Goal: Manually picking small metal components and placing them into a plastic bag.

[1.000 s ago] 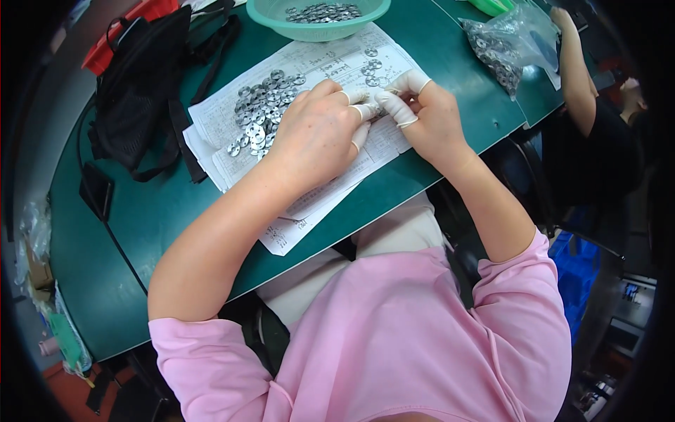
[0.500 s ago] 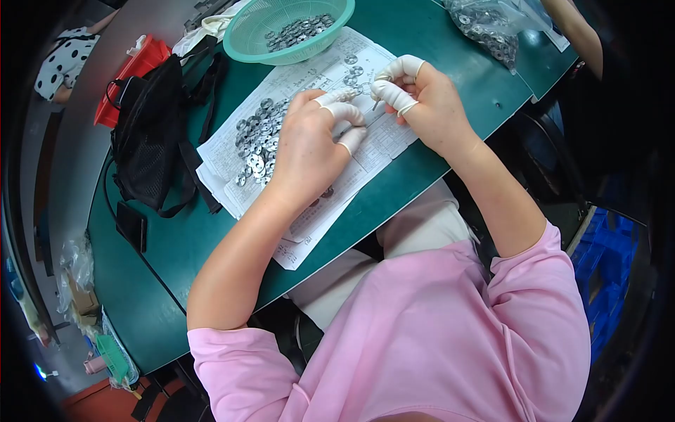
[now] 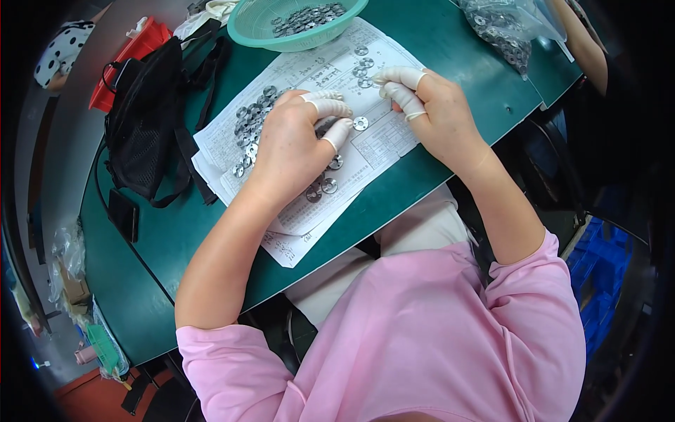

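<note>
White finger cots cover the thumb and fingertips of both hands. My left hand (image 3: 288, 144) is curled over the printed sheets (image 3: 387, 137), with something dark between its thumb and fingers, partly hidden. A single metal disc (image 3: 361, 124) with holes lies just off its thumb tip. My right hand (image 3: 439, 112) is pinched, thumb against fingers; a small shiny edge shows at the tips, too small to name. Beside those fingertips runs a short row of metal discs (image 3: 364, 72). A heap of similar discs (image 3: 249, 130) spreads left of my left hand, and several more (image 3: 329, 186) lie below it.
A green plastic basket (image 3: 242, 32) of discs stands at the far edge of the sheets. A clear bag (image 3: 503, 32) of metal parts sits far right, near another person's arm (image 3: 587, 53). Left are a black bag (image 3: 144, 119), a red bin (image 3: 133, 53) and a phone (image 3: 124, 214).
My left hand has drawn back to the left, uncovering a disc beside its thumb and others below. My right hand stays pinched near the row; the thin pin-like piece below its fingertips no longer shows.
</note>
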Tool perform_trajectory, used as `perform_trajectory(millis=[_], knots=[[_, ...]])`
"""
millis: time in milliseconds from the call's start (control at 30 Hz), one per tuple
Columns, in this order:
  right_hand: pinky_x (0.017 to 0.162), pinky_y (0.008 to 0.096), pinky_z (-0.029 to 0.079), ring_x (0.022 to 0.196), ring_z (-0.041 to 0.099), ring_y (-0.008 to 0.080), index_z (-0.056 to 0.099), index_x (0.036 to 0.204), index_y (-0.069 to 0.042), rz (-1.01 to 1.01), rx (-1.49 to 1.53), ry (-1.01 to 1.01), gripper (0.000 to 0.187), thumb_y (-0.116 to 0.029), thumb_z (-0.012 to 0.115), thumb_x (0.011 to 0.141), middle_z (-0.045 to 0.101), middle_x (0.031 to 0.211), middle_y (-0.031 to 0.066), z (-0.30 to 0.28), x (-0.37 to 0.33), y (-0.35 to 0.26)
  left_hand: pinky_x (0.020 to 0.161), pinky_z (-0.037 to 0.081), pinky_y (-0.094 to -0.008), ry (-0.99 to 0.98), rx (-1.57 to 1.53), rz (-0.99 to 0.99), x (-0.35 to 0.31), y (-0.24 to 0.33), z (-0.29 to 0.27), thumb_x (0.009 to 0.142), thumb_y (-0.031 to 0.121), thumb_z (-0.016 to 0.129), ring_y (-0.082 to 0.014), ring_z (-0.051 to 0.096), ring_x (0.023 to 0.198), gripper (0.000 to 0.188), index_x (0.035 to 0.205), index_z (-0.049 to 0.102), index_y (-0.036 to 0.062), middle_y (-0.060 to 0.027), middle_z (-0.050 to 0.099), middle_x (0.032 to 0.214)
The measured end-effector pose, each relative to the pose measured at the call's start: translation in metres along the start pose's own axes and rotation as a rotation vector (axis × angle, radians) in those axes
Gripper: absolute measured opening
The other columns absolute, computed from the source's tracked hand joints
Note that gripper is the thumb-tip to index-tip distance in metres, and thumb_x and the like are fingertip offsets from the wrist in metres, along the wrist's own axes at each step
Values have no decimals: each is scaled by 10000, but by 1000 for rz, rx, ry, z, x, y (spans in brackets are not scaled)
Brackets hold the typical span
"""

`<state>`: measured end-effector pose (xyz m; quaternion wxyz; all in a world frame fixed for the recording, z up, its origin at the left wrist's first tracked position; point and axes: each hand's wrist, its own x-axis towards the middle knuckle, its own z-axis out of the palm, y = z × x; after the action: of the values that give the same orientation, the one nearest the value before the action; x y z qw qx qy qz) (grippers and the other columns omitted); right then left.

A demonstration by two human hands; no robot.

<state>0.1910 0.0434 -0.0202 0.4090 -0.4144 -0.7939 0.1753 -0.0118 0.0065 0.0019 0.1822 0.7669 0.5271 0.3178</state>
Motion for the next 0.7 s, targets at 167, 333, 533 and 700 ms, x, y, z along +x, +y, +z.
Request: perform_trajectory(millis=[167, 333, 533, 700], knots=[[621, 233, 496, 697, 608, 98, 648, 989, 0, 8, 74, -70, 141, -64, 640, 863, 653, 848, 71, -5, 0, -6, 868, 460, -372, 2, 100, 80, -2, -4, 4, 747, 134, 685, -296, 568, 956, 151, 863, 730, 48, -122, 673, 984], [620, 222, 499, 695, 596, 82, 625, 972, 16, 109, 295, -154, 121, -67, 623, 885, 642, 825, 42, -4, 14, -20, 874, 459, -373, 8, 62, 62, -2, -2, 4, 738, 126, 679, -294, 564, 964, 151, 853, 731, 45, -128, 665, 1014], [626, 215, 498, 701, 595, 77, 612, 966, 16, 179, 288, -233, 118, -80, 615, 898, 639, 815, 45, 7, 11, -16, 867, 465, -372, 19, 67, 89, 0, -3, 4, 722, 111, 667, -298, 567, 953, 157, 846, 729, 36, -138, 665, 1000], [637, 209, 498, 706, 590, 75, 606, 963, 21, 199, 263, -256, 116, -76, 611, 900, 637, 817, 50, 7, 11, -18, 862, 465, -374, 54, 63, 100, -3, -6, 5, 719, 113, 666, -301, 572, 935, 159, 841, 728, 31, -144, 664, 966]])
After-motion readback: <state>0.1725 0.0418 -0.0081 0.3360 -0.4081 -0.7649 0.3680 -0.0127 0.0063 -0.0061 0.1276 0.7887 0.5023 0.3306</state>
